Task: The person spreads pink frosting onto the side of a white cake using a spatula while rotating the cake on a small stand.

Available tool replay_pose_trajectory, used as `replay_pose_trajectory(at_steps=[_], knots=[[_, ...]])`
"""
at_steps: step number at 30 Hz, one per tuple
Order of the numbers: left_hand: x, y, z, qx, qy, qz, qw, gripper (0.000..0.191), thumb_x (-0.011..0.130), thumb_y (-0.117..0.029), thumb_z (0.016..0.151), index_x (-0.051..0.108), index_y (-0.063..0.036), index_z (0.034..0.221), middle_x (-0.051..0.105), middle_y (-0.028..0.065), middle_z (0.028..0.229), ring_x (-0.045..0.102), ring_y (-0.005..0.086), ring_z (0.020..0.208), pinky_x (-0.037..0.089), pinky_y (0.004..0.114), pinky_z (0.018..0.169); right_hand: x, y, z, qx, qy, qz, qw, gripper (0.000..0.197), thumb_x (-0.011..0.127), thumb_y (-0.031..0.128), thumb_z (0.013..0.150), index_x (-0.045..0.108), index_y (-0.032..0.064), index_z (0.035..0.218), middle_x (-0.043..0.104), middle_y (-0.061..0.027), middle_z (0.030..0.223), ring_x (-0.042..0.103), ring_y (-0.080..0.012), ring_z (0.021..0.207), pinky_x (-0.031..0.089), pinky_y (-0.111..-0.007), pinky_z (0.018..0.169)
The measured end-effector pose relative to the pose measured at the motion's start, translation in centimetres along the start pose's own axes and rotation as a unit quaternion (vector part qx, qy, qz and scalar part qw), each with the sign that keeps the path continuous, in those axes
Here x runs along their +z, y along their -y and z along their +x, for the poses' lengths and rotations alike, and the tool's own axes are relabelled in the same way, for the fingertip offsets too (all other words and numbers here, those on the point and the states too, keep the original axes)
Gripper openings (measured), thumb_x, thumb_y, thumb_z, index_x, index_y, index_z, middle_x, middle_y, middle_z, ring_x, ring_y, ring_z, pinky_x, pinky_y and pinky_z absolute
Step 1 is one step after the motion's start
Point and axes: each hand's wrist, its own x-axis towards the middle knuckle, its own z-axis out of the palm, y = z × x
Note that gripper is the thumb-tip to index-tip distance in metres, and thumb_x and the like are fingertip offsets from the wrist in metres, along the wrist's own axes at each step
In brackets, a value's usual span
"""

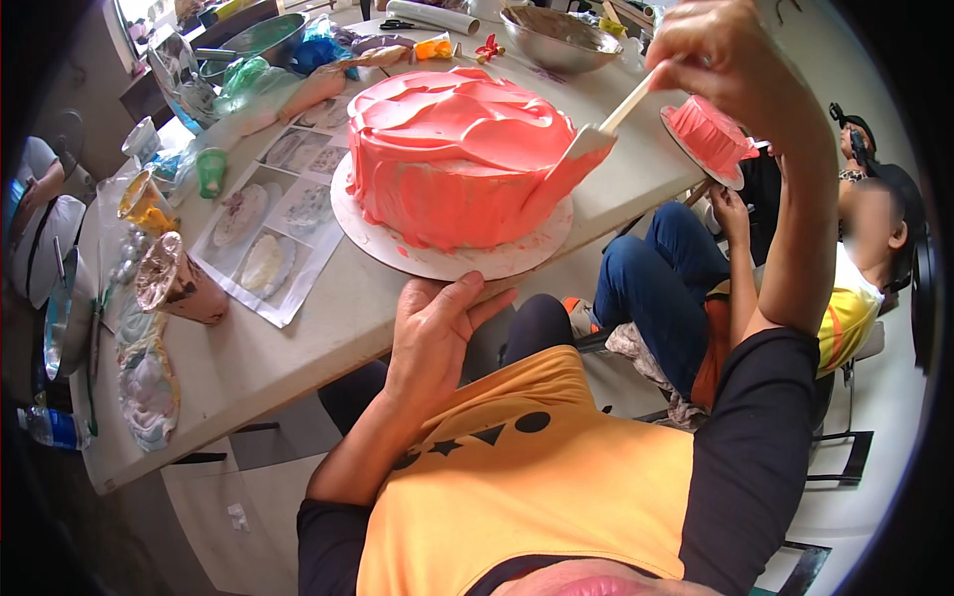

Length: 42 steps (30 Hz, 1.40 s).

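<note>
A round cake covered in coral-pink frosting sits tilted on a white round cake board. Frosting lies in wavy swirls on top; the side is smoother, with pale patches. My left hand grips the board's near edge, thumb along the rim and the other fingers partly hidden beneath. In my right hand, raised at the upper right, is the pale handle of a spatula. Its frosting-coated blade rests against the cake's right side.
Printed cake pictures lie left of the cake on the table. Beyond them are a brown-smeared cup, an orange-smeared cup and piping bags. A metal bowl stands behind. At right, a seated person holds a smaller pink cake.
</note>
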Motion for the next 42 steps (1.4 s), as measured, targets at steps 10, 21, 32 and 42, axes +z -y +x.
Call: replay_pose_trajectory(at_steps=[10,21,32,42], knots=[[0.0,-0.1,-0.1,-0.002,0.002,-0.012,1.000,0.033,0.051,-0.007,0.094,0.044,0.0082,0.123,0.058,0.0181,0.119,0.061,0.0271,0.109,0.051,0.043,0.096,-2.5,-2.3,-2.2,-0.083,-0.030,-0.069,0.994,0.007,0.077,0.016,0.072,0.073,0.0185,0.067,0.060,0.0079,0.057,0.045,-0.0083,0.061,0.028,-0.030,0.076],[0.3,0.0,0.2,-0.008,0.004,0.024,1.000,0.042,0.051,-0.011,0.095,0.038,0.0043,0.131,0.054,0.0172,0.126,0.056,0.0289,0.117,0.049,0.045,0.097,1.0,-0.8,0.3,-0.099,-0.044,-0.060,0.992,0.011,0.076,0.016,0.065,0.066,0.0139,0.061,0.060,0.0043,0.059,0.053,-0.0159,0.066,0.033,-0.035,0.082],[0.4,0.0,0.3,-0.009,0.018,0.020,1.000,0.042,0.050,-0.011,0.095,0.037,0.0057,0.131,0.053,0.0188,0.127,0.056,0.0295,0.118,0.049,0.044,0.097,0.8,-1.8,-0.8,-0.117,-0.019,-0.012,0.993,0.010,0.076,0.019,0.067,0.068,0.0164,0.062,0.060,0.0050,0.058,0.053,-0.0146,0.065,0.030,-0.034,0.084],[0.4,0.0,0.1,-0.005,0.002,0.025,1.000,0.040,0.050,-0.010,0.094,0.039,0.0072,0.129,0.055,0.0196,0.126,0.057,0.0301,0.117,0.048,0.044,0.098,0.1,-4.3,1.3,-0.127,-0.074,0.094,0.985,0.007,0.078,0.010,0.064,0.074,0.0110,0.069,0.063,0.0007,0.058,0.051,-0.0120,0.057,0.038,-0.028,0.064]])
